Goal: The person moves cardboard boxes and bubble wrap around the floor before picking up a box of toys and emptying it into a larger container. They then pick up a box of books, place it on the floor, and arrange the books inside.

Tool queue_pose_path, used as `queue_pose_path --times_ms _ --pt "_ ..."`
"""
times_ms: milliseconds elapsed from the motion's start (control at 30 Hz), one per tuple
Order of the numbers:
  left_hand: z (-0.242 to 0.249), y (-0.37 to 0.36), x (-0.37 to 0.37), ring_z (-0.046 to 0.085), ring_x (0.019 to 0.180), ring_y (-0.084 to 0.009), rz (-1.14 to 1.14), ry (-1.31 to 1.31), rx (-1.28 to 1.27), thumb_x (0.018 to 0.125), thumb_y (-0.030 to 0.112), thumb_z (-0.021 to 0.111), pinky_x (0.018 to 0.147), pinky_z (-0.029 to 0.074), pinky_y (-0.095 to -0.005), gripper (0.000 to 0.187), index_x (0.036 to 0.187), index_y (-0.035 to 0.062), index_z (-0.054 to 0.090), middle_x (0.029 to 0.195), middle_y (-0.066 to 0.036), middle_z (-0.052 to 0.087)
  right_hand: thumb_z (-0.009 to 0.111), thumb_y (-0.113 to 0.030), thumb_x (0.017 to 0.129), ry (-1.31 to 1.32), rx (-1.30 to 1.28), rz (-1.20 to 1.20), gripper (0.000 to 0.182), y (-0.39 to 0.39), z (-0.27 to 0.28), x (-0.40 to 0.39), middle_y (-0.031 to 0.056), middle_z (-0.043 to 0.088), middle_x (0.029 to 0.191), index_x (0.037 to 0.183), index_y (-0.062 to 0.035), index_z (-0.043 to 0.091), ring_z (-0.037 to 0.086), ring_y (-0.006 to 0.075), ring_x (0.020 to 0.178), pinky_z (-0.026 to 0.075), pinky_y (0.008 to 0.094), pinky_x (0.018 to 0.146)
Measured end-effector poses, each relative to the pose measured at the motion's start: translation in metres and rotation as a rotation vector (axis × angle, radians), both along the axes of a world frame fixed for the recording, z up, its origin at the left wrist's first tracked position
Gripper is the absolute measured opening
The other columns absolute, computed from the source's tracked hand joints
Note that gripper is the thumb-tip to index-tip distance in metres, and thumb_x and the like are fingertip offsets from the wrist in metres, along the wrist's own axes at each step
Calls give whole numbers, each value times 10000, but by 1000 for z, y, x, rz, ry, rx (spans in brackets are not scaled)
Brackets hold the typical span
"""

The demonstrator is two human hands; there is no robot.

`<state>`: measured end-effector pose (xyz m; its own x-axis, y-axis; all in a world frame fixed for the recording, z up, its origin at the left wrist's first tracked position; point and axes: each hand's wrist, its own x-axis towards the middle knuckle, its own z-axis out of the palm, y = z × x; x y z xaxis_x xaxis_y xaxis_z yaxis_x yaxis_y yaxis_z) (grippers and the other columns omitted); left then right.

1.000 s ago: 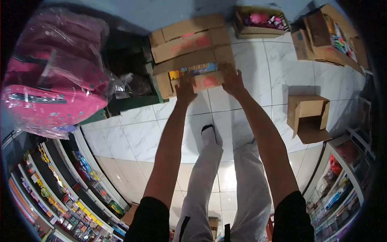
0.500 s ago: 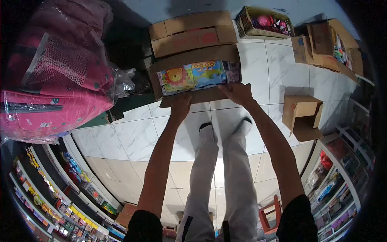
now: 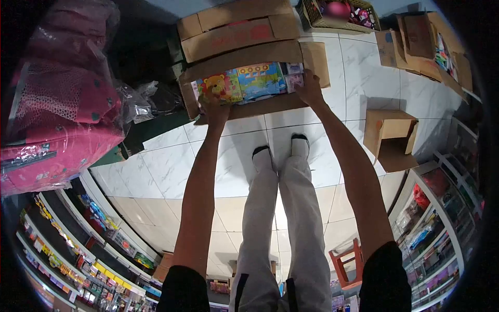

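Note:
An open cardboard box [image 3: 244, 49] sits on the floor in front of me. Inside it lie a colourful picture book with a lion-like animal [image 3: 221, 86], a blue picture book with a boat [image 3: 261, 80] and small purple packs [image 3: 294, 78]. My left hand [image 3: 214, 106] reaches over the near wall at the left, its fingers apart over the animal book. At the near right corner, my right hand [image 3: 311, 89] grips the box edge beside the purple packs. The box's right flap [image 3: 317, 65] sticks outward.
A small open carton [image 3: 391, 138] stands to the right. Farther back are a woven basket [image 3: 340, 23] and another filled carton [image 3: 416, 47]. Plastic-wrapped pink bags [image 3: 67, 125] crowd the left. Stocked shelves [image 3: 93, 249] and a red stool [image 3: 347, 265] are nearer me.
My left hand has moved from the near flap to over the animal book. My right hand has shifted to the right corner, and the right flap now shows outward. My feet have moved.

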<state>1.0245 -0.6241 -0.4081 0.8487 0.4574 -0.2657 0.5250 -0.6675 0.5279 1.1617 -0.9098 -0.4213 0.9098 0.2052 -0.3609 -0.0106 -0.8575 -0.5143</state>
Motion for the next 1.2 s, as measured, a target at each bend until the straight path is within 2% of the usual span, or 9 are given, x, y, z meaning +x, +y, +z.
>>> queue_pose_path --times_ms 33,167,267,367,467,600,700,900,1200 --pt "-3 -3 1 265 1209 -410 -56 -23 246 652 186 680 956 299 -495 816 1334 136 235 1314 -281 214 577 -201 738 23 -14 2 497 1 9 1 236 401 1182 1171 -39 395 407 410 1101 381 504 858" --pt "-40 15 22 240 1216 -416 -302 -232 351 609 218 730 993 246 -488 909 1351 146 211 1341 -252 182 606 -151 709 -135 -100 144 258 17 24 0 207 575 945 934 -31 568 561 383 878 451 460 781" --pt "-16 17 33 184 1251 -423 -256 -41 248 598 235 747 1002 246 -500 952 1358 108 186 1363 -260 134 586 -269 710 197 -388 441 352 40 61 4 126 538 1090 1007 -80 556 460 319 1075 375 521 795" --pt "5 15 49 126 1281 -428 -56 -12 191 565 265 778 1023 217 -499 1028 1358 54 160 1383 -275 77 621 -307 679 128 -309 236 450 55 29 -7 148 559 1061 1048 -62 540 527 341 988 410 495 814" --pt "-12 40 56 82 1295 -429 -139 -70 189 536 327 798 1050 140 -484 1121 1360 13 106 1388 -289 54 660 -331 665 16 -119 106 459 60 27 -1 154 597 897 996 -25 574 569 344 930 448 444 787" --pt "-11 49 68 111 1304 -382 -175 -35 169 530 422 787 1054 151 -464 1187 1370 19 51 1402 -251 92 714 -352 635 259 228 -64 622 64 -14 15 179 614 867 1096 13 511 599 342 847 480 365 734" --pt "-9 43 74 128 1310 -353 -165 8 93 539 478 768 1056 156 -456 1204 1373 21 28 1415 -220 100 737 -321 616 257 244 -151 625 70 -19 14 187 617 886 1087 5 488 611 339 780 479 369 715" --pt "-6 36 81 129 1318 -326 -60 72 -36 546 530 748 1068 98 -448 1225 1370 11 4 1420 -202 118 739 -284 612 -114 110 -139 574 84 15 -18 186 550 973 1028 4 468 532 338 942 440 415 794" --pt "2 54 83 263 1249 -341 -253 151 82 572 518 741 1009 236 -445 1156 1366 16 67 1331 -206 304 794 -377 511 232 -62 -261 842 104 8 -15 209 527 974 1136 -12 365 500 377 958 429 443 815"
